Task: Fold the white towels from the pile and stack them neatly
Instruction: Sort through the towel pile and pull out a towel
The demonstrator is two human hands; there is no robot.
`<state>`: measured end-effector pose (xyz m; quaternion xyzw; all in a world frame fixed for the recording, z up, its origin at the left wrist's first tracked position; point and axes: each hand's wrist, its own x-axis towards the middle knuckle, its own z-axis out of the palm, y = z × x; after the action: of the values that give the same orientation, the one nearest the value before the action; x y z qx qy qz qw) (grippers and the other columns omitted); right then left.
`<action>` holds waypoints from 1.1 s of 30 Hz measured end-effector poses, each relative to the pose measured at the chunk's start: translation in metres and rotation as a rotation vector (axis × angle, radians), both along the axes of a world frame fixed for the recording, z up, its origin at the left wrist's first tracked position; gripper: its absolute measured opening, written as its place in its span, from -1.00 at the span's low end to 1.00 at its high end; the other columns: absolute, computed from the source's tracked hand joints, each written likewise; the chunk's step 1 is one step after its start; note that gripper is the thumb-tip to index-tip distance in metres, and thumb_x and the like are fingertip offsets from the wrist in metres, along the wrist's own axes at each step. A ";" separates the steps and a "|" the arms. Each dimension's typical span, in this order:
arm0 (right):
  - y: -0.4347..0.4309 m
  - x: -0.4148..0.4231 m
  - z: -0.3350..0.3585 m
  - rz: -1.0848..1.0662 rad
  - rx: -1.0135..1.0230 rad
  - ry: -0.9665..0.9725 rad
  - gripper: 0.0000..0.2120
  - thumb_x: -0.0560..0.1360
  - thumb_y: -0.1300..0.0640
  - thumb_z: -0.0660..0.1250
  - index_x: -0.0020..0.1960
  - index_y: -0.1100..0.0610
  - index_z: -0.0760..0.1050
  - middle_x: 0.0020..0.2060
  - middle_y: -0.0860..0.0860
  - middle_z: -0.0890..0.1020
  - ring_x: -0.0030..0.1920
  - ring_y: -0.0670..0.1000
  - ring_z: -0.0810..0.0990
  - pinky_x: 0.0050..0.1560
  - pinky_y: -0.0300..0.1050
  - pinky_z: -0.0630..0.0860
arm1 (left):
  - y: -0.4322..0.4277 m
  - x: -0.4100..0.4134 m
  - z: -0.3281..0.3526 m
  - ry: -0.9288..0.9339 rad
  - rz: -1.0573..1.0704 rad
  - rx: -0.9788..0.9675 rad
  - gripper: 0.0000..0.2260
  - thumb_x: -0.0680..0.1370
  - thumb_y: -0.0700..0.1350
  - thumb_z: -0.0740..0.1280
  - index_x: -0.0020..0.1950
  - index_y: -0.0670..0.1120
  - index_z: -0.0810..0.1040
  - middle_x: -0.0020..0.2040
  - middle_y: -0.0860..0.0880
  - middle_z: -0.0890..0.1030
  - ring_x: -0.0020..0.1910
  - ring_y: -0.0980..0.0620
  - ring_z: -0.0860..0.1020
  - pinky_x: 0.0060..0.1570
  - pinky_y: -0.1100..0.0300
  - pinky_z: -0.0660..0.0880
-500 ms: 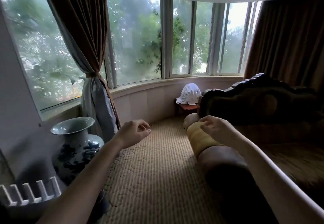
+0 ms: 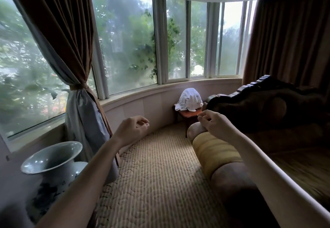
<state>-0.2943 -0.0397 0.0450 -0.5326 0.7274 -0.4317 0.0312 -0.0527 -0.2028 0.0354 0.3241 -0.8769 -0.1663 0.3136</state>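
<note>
Bare skin only: the left hand [image 2: 133,131] is raised over the floor with fingers loosely curled, holding nothing. The right hand [image 2: 215,125] is raised beside the sofa end, fingers loosely bent, thumb close to the forefinger; no object is visible between them.

Change since half a second ago: both hands sit slightly higher in view and the right hand now overlaps the near edge of the small counter [image 2: 190,114]. The room appears a little nearer. Judgement: the person is approaching the pile, and no towel has been taken up yet.

White towels [image 2: 189,100] lie in a soft, crumpled heap on that small reddish wooden counter, against the curved wall below the window, well apart from both hands. No folded stack is visible.

Surroundings, outward:
- Carpet [image 2: 155,174]: tan, ribbed, with a quilted pattern.
- Sofa [image 2: 264,113]: dark carved wood back, rounded padded arm with a yellow band.
- Vase [image 2: 51,160]: glazed ceramic, flared mouth, blue pattern, at lower left.
- Curtain [image 2: 59,31]: brown, pleated, tied back.
</note>
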 end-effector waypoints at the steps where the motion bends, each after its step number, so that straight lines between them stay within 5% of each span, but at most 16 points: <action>1: -0.010 -0.004 0.000 0.000 0.008 0.010 -0.78 0.57 0.08 0.27 0.14 0.16 0.56 -0.07 0.03 0.61 -0.15 -0.03 0.57 -0.19 -0.28 0.41 | -0.009 -0.006 -0.002 0.002 0.000 -0.001 -0.83 0.56 -0.09 0.32 0.11 -0.09 0.61 -0.12 0.06 0.58 -0.13 0.10 0.56 -0.17 0.33 0.43; 9: -0.093 -0.054 -0.007 0.012 0.029 0.055 -0.79 0.57 0.07 0.27 0.13 0.13 0.57 -0.03 0.08 0.62 -0.02 0.03 0.57 -0.05 -0.19 0.39 | -0.094 -0.063 -0.020 -0.029 -0.013 0.040 -0.83 0.58 -0.10 0.30 0.12 -0.09 0.59 -0.06 0.04 0.57 -0.12 0.13 0.53 -0.19 0.33 0.40; 16: -0.197 -0.127 0.002 0.060 -0.017 0.091 -0.78 0.58 0.08 0.25 0.16 0.13 0.56 -0.06 -0.05 0.58 -0.03 -0.08 0.53 -0.13 -0.33 0.30 | -0.189 -0.142 -0.016 0.006 0.022 0.056 -0.82 0.58 -0.12 0.29 0.14 -0.11 0.59 -0.04 0.05 0.57 -0.07 0.12 0.52 -0.22 0.46 0.33; 21: -0.270 -0.182 0.017 0.099 0.005 0.154 -0.75 0.60 0.07 0.22 0.18 0.14 0.55 0.02 0.06 0.63 -0.06 -0.06 0.52 -0.18 -0.32 0.28 | -0.251 -0.200 0.003 0.045 0.059 0.075 -0.82 0.57 -0.14 0.30 0.13 -0.13 0.59 -0.03 0.00 0.60 -0.06 0.08 0.53 -0.12 0.30 0.38; 25: -0.322 -0.212 0.020 0.116 -0.009 0.150 -0.74 0.60 0.06 0.21 0.19 0.13 0.55 0.08 0.06 0.62 0.10 0.01 0.55 -0.03 -0.33 0.28 | -0.292 -0.230 0.004 0.060 0.077 0.097 -0.83 0.57 -0.15 0.31 0.12 -0.13 0.60 -0.04 -0.02 0.60 -0.07 0.06 0.55 -0.15 0.31 0.37; 29: -0.374 -0.236 0.010 0.144 0.010 0.146 -0.78 0.60 0.07 0.22 0.17 0.09 0.56 0.01 0.05 0.60 -0.02 -0.05 0.52 -0.08 -0.32 0.28 | -0.341 -0.249 -0.002 0.052 0.099 0.108 -0.84 0.57 -0.16 0.31 0.12 -0.14 0.60 -0.06 -0.03 0.60 -0.10 0.07 0.53 -0.26 0.46 0.35; 33: -0.432 -0.261 0.003 0.133 -0.016 0.121 -0.80 0.59 0.07 0.23 0.14 0.08 0.57 -0.05 0.00 0.58 -0.06 -0.07 0.51 -0.19 -0.37 0.29 | -0.396 -0.272 -0.007 0.043 0.096 0.132 -0.83 0.58 -0.16 0.30 0.14 -0.14 0.59 -0.02 -0.03 0.60 -0.06 0.07 0.54 -0.16 0.33 0.37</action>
<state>-0.5553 -0.4714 0.0485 -0.6050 0.6875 -0.4016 0.0118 -0.3250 -0.5988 0.0286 0.3818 -0.8406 -0.2153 0.3181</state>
